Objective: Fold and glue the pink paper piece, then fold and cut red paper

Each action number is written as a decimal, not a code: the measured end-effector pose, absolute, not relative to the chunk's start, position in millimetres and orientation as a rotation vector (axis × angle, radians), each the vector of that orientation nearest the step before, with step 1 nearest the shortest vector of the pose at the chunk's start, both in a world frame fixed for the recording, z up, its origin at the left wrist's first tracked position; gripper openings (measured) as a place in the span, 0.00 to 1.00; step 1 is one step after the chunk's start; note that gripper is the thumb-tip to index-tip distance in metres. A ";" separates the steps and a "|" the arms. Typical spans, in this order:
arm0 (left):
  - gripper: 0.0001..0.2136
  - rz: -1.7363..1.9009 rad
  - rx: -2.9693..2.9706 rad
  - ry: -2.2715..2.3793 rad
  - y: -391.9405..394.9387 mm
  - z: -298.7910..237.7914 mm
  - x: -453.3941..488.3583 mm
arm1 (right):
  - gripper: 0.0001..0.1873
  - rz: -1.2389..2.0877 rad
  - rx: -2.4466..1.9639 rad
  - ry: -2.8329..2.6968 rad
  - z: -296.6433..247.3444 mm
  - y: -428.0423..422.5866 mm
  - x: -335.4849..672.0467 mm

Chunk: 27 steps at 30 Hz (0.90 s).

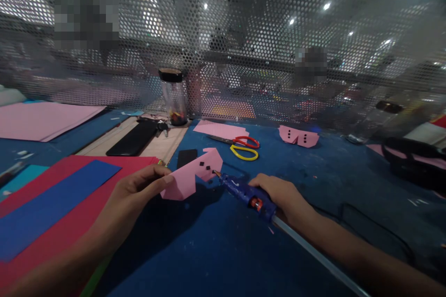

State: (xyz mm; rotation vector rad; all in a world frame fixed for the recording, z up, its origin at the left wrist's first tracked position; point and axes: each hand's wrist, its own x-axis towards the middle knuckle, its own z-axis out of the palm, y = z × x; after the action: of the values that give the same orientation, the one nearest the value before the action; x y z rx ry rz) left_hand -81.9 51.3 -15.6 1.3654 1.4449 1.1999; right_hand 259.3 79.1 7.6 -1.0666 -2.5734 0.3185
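Blue counter [216, 250] before a perforated screen [244, 32]: above it the left hand [139, 190] pinches a folded pink paper [188, 178] by its lower left corner. The right hand [278, 195] is wrapped around a glue gun [244, 192]. The gun's long axis runs up-left from that hand, and its nozzle touches the paper's right edge.

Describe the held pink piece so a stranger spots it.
On the blue table, find the two hands. The folded pink paper with black squares is pinched in the left hand, the right hand's glue gun tip at it. Its lookalike lies unheld by the mesh.
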 end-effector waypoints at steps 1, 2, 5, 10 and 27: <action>0.12 1.197 1.365 1.447 51.0 -15.4 -81.9 | 0.21 0.313 -1.063 -2.575 7.4 79.1 259.1; 0.12 1.193 1.367 1.446 50.6 -15.2 -82.0 | 0.21 0.305 -1.063 -2.575 7.1 79.3 258.8; 0.12 1.178 1.371 1.428 49.8 -15.0 -82.2 | 0.21 0.290 -1.076 -2.576 6.5 79.4 257.8; 0.12 1.196 1.361 1.426 50.5 -15.6 -81.9 | 0.21 0.343 -1.101 -2.576 10.3 77.2 258.0; 0.10 1.212 1.299 1.394 49.9 -14.1 -80.9 | 0.22 0.371 -1.070 -2.557 5.7 76.6 259.4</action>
State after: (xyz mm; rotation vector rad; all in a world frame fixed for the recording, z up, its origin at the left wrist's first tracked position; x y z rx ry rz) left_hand -80.9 49.9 -14.1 1.2994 1.3935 1.2119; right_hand 259.4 76.6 5.7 -1.0700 -2.5573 0.3711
